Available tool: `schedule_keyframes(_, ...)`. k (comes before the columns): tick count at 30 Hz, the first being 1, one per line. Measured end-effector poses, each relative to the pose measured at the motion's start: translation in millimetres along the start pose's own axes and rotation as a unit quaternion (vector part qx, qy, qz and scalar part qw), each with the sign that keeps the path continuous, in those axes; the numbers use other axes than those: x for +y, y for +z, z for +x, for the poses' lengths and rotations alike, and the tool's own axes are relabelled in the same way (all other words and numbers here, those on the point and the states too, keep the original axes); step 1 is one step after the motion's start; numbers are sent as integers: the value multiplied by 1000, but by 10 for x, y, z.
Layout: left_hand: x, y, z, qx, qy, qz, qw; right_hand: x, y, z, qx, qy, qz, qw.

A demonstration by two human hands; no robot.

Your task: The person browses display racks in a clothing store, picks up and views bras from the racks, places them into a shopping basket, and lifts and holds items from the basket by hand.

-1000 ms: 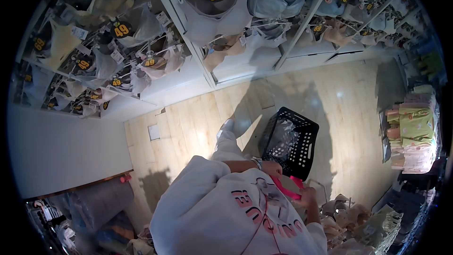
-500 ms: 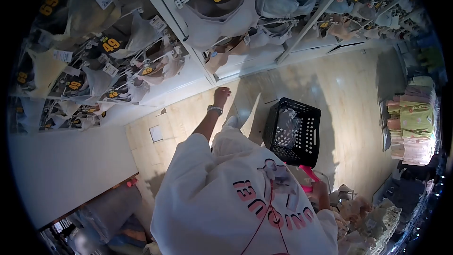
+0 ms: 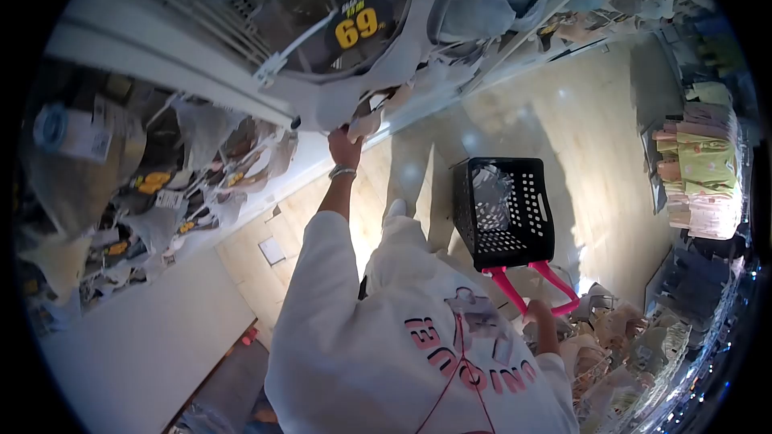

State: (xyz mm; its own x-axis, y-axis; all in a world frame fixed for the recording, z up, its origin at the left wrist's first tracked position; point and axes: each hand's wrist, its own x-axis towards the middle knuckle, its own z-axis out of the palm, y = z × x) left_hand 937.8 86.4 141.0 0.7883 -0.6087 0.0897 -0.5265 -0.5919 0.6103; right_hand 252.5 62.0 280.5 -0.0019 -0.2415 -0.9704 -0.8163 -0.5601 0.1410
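Note:
My left hand (image 3: 346, 147), with a bracelet at the wrist, is raised to the lower edge of the hanging bras. Its fingers meet a beige bra (image 3: 367, 124) just below a large grey bra (image 3: 322, 103); the fingertips are partly hidden, so I cannot tell whether they grip it. By my right side, my right hand (image 3: 541, 312) is closed around the pink handle (image 3: 500, 288) of a black shopping basket (image 3: 515, 251). Through the basket's open top, a greyish item (image 3: 492, 193) shows inside.
Racks of bras with price tags (image 3: 356, 28) line the wall ahead and to the left. A white panel (image 3: 145, 337) stands at lower left. Folded clothes (image 3: 704, 161) hang at the right, and more bras (image 3: 619, 345) are close beside my right arm. Wooden floor (image 3: 531, 120) lies between.
My left hand has moved up and left from above the floor to the hanging bras. The wall racks look nearer. The basket has swung slightly, and more of its pink handle shows.

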Motion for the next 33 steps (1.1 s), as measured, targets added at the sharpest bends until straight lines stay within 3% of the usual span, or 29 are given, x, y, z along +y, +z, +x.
schedule_keyframes(1,-71,43,74,-17,-12,8,1000,-36,-41,20,0,7,-18,1000)
schedule_keyframes(4,-143,164,211,-262,-35,27,964,-116,-12,56,49,61,33,996)
schedule_keyframes(7,99,190,211,-243,-127,-81,958,-238,-15,176,199,70,107,972)
schedule_keyframes(9,-115,494,213,-229,-164,-163,945,-356,-124,236,324,-3,132,937)
schedule_keyframes(11,-142,581,178,-250,-180,-214,927,-604,-460,193,292,36,190,937)
schedule_keyframes(13,102,362,114,-261,-206,-346,878,-807,-515,349,492,-48,225,839)
schedule_keyframes(15,324,94,24,-297,-227,-423,825,-1024,-756,478,475,-127,341,801)
schedule_keyframes(17,409,-71,-72,-338,-266,-475,768,-1359,-925,766,486,-130,412,760)
schedule_keyframes(19,461,-224,-150,-361,-287,-491,739,-1820,-1258,962,362,-105,509,774)
schedule_keyframes(20,486,-316,-181,-378,-296,-467,742,-2074,-1314,1294,344,-156,564,735)
schedule_keyframes(21,477,-384,-220,-396,-296,-467,734,-2311,-1548,1391,215,-192,622,727)
schedule_keyframes(23,524,-448,-249,-442,-290,-463,712,-2841,-1896,1435,7,-255,809,529)
schedule_keyframes(25,606,-486,-209,-438,-290,-443,726,-3194,-2336,1203,-81,-275,873,394)
schedule_keyframes(27,565,-624,-282,-421,-305,-423,742,-3385,-2581,1186,-147,-388,846,334)
schedule_keyframes(28,557,-667,-268,-433,-308,-428,731,-3436,-2617,1257,-151,-384,844,343)
schedule_keyframes(30,627,-757,-306,-401,-309,-399,765,-3527,-2762,1323,-159,-382,833,367)
schedule_keyframes(33,527,-815,-333,-377,-280,-388,793,-3526,-2824,1245,-145,-390,847,331)
